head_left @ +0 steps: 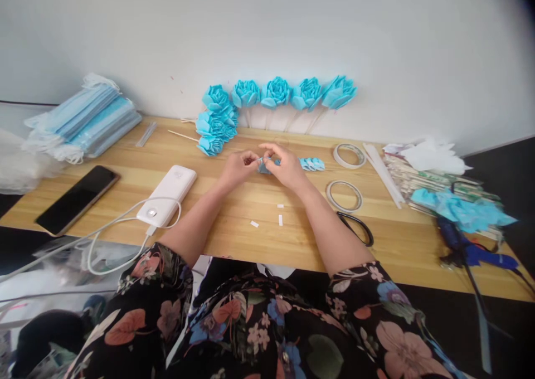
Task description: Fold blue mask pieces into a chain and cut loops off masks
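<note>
My left hand [238, 169] and my right hand [287, 167] meet over the middle of the table. Their fingertips are pinched on a small light-blue fabric piece [263, 167], partly covered by the fingers. To the right of my right hand lies a row of overlapping blue petal pieces [312, 164], its left end hidden by that hand. Finished blue fabric roses [276, 92] on thin sticks lean against the wall, and several more rest in a cluster [217, 124] behind my left hand. Small white paper strips [280, 220] lie between my forearms.
Two tape rolls [350, 156], white sticks [383, 175] and a black scissor handle [363, 226] lie right. Farther right are a blue glue gun [480, 256] and crumpled blue fabric [463, 209]. Leftward are a white power bank [168, 195], a phone [78, 199] and stacked face masks [90, 120].
</note>
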Motion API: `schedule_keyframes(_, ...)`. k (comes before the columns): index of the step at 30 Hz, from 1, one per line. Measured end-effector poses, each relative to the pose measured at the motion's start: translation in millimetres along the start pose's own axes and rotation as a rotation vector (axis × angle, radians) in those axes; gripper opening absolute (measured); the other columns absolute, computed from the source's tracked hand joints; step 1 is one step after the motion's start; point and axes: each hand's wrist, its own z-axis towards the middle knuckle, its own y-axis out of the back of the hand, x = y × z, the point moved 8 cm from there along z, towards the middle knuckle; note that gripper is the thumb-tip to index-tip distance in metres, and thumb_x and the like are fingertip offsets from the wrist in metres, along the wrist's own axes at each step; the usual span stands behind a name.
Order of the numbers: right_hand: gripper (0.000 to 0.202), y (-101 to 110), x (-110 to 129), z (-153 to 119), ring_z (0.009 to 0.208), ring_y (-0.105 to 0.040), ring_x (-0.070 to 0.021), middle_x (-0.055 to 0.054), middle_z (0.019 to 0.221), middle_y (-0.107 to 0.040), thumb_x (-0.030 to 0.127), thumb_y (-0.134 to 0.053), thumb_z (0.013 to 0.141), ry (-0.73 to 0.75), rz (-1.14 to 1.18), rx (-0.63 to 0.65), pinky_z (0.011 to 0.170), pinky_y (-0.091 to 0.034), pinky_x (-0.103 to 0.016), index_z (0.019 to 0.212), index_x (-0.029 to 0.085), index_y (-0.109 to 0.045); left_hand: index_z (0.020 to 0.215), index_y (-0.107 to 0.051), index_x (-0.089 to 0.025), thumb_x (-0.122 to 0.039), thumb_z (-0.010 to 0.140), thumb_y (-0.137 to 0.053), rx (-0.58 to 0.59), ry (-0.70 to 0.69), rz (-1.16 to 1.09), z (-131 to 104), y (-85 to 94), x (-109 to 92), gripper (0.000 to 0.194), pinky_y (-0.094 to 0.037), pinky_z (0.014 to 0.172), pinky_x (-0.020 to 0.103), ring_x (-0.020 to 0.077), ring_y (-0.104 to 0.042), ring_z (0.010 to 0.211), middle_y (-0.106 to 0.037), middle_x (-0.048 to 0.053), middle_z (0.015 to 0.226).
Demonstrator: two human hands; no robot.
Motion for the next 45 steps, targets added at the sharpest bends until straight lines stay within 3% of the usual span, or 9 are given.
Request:
schedule_keyframes(7,0.039,3,-8,1,0.084,-0.061,-0.0173,-0.002,0.09,-0.069,0.021,-0.055,0.084,-0.005,0.005,-0.031,0.082,-0.047,-0.03,0.121,0.02,-0.067,0.1,-0.073,-0.013,-0.038,0.068,-0.075,-0.006,0.136,-0.189,3,5.3,14,0.04,-0.042,0.063,0.026,0.0156,-0.058,0.067,-0.068,0.001,0.069)
schedule_keyframes(12,0.039,2,-7,2,0.085,-0.061,-0.0178,-0.002,0.091,-0.07,0.022,-0.056,0.084,0.012,-0.016,-0.029,0.083,-0.047,-0.031,0.121,0.02,-0.067,0.078,-0.071,-0.014,-0.041,0.067,-0.076,0.024,0.086,-0.209,2,5.2,8,0.029,-0.044,0.065,0.026,0.0148,-0.057,0.068,-0.07,0.004,0.074)
schedule_keyframes(16,0.039,1,-6,2,0.088,-0.063,-0.0191,-0.003,0.093,-0.071,0.022,-0.054,0.086,0.028,-0.041,-0.013,0.084,-0.048,-0.032,0.123,0.02,-0.065,0.066,-0.066,-0.015,-0.033,0.07,-0.071,0.021,0.084,-0.172,1,3.8,5,0.02,-0.04,0.061,0.025,0.0118,-0.052,0.061,-0.066,0.001,0.065)
schedule_keyframes(22,0.042,5,2,1,0.102,-0.064,-0.0231,-0.006,0.108,-0.073,0.019,-0.049,0.088,0.115,-0.142,-0.053,0.096,-0.045,-0.04,0.128,0.021,-0.06,0.067,-0.063,-0.015,-0.024,0.074,-0.068,-0.056,0.134,-0.214,1,9.4,7,0.013,-0.039,0.062,0.023,0.0097,-0.049,0.059,-0.062,-0.002,0.062)
schedule_keyframes(27,0.013,13,20,-4,0.096,-0.062,-0.0255,-0.006,0.093,-0.071,0.026,-0.055,0.092,0.19,-0.398,-0.199,0.104,-0.038,-0.046,0.097,0.023,-0.067,0.067,-0.062,-0.016,-0.023,0.074,-0.065,-0.117,0.15,-0.216,0,14.8,6,0.01,-0.033,0.056,0.023,0.0085,-0.04,0.052,-0.052,-0.005,0.054)
schedule_keyframes(31,0.016,15,30,-5,0.095,-0.06,-0.0269,-0.006,0.091,-0.069,0.029,-0.054,0.095,0.21,-0.543,-0.236,0.104,-0.037,-0.048,0.091,0.024,-0.068,0.067,-0.062,-0.016,-0.024,0.073,-0.064,-0.115,0.122,-0.231,0,14.5,4,0.01,-0.033,0.057,0.023,0.0088,-0.041,0.053,-0.052,-0.005,0.055)
schedule_keyframes(38,0.021,5,27,-4,0.094,-0.059,-0.0246,-0.004,0.086,-0.071,0.03,-0.054,0.097,0.181,-0.564,-0.134,0.105,-0.032,-0.047,0.089,0.026,-0.073,0.067,-0.062,-0.016,-0.025,0.072,-0.066,-0.095,0.109,-0.274,1,10.9,4,0.011,-0.036,0.058,0.023,0.0085,-0.043,0.053,-0.054,-0.004,0.057)
schedule_keyframes(45,0.02,1,19,-4,0.093,-0.059,-0.0234,-0.003,0.086,-0.072,0.031,-0.057,0.096,0.162,-0.51,-0.118,0.105,-0.032,-0.046,0.088,0.027,-0.075,0.071,-0.065,-0.017,-0.026,0.072,-0.07,-0.055,0.064,-0.283,1,8.3,0,0.01,-0.042,0.064,0.025,0.0099,-0.048,0.057,-0.055,-0.005,0.058)
